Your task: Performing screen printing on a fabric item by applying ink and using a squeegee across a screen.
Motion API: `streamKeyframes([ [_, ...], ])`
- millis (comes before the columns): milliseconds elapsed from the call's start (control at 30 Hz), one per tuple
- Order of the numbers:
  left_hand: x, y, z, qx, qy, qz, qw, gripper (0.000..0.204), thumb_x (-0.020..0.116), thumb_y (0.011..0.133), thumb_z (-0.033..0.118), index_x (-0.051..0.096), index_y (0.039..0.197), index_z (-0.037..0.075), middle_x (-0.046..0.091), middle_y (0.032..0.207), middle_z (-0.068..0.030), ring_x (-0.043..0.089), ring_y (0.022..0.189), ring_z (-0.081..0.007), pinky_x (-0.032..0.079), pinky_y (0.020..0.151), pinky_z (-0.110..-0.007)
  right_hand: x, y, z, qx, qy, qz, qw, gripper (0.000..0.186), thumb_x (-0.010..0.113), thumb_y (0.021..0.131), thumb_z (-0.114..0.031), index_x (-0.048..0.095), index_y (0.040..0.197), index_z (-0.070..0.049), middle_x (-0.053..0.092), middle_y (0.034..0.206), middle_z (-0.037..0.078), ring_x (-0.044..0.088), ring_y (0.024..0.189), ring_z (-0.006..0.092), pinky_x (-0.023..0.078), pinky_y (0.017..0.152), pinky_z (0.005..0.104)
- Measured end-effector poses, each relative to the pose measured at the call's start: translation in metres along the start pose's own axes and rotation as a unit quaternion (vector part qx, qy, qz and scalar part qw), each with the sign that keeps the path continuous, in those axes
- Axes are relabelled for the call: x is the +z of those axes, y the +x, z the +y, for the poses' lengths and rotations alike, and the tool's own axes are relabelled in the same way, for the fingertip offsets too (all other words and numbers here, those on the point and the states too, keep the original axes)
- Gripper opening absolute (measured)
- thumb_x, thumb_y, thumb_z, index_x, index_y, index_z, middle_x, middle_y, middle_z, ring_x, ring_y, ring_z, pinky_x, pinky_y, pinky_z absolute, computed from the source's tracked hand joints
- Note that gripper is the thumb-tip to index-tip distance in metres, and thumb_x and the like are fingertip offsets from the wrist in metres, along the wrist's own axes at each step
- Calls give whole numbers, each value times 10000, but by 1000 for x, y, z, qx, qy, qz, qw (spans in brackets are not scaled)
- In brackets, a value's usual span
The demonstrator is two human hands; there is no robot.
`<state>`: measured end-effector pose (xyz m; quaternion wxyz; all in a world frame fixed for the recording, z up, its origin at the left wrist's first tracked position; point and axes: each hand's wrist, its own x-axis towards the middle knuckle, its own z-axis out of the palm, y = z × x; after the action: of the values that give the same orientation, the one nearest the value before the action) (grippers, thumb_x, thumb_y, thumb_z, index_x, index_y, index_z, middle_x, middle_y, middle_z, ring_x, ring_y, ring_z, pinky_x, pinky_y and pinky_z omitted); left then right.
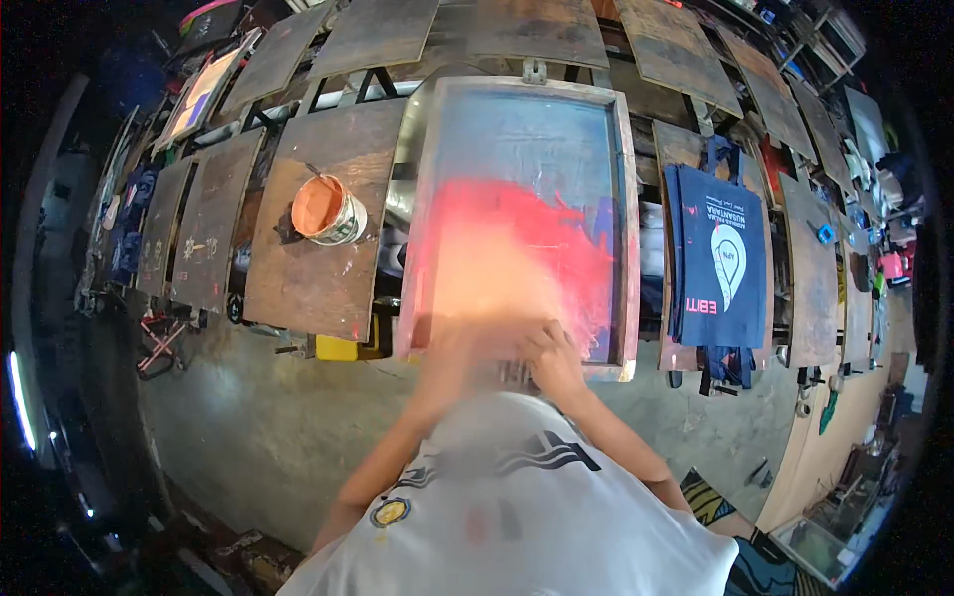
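A wooden-framed printing screen [618, 199] lies in front of me, with pink-red ink [517, 209] spread over its lower part and blue-grey mesh above. A hazy orange blur covers the middle of the screen's lower half. My left hand [447, 348] is at the lower left of the screen, too blurred to show its fingers clearly. My right hand [552, 353] is at the lower edge toward the right, fingers curled; what they grip is hidden in the blur.
An open white bucket of orange ink [328, 204] stands on a wooden board [303, 288] to the left. Stacked navy tote bags [711, 308] lie on the board to the right. More boards [666, 50] stand behind and to either side.
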<state>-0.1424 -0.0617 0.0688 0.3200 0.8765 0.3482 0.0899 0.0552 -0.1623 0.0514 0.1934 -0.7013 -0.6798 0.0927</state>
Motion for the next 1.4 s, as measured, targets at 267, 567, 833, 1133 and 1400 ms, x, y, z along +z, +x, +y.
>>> streamKeyframes([
  [267,-23,-1,26,-13,-37,-43,998,537,568,791,-21,502,1323,12,490,1339,-190,466,1225,-408,393,1034,-472,-9,4,2,-36,20,-34,999,350,626,764,-117,691,1107,-134,634,1100,18,549,1086,259,498,877,397],
  [567,-9,-4,14,-28,-34,-23,999,558,559,798,-3,478,1350,13,493,1327,-212,486,1183,-422,404,1013,-485,-16,19,13,-58,7,-72,996,318,655,754,-155,692,1069,-140,624,1123,7,550,1091,255,498,885,405],
  [833,21,-6,-8,-54,48,28,997,593,569,774,-4,460,1356,-38,453,1374,-212,489,1145,-422,399,1017,-483,-15,41,13,-80,-37,-70,994,402,724,708,-184,685,1108,-168,621,1133,-15,544,1083,246,510,863,403],
  [1133,17,-10,-9,-13,32,31,999,604,612,824,60,419,1385,-48,431,1381,-232,494,1146,-414,399,1007,-486,-12,37,8,-91,-48,-66,992,488,720,680,-153,671,1164,-180,603,1187,-23,538,1092,252,514,869,402],
  [1400,-40,-6,36,-64,-139,-135,979,610,643,842,92,413,1392,-34,418,1381,-235,493,1169,-437,426,992,-494,-11,20,18,-84,-26,-89,992,487,716,689,-150,663,1173,-170,609,1137,-5,541,1100,256,499,912,388],
])
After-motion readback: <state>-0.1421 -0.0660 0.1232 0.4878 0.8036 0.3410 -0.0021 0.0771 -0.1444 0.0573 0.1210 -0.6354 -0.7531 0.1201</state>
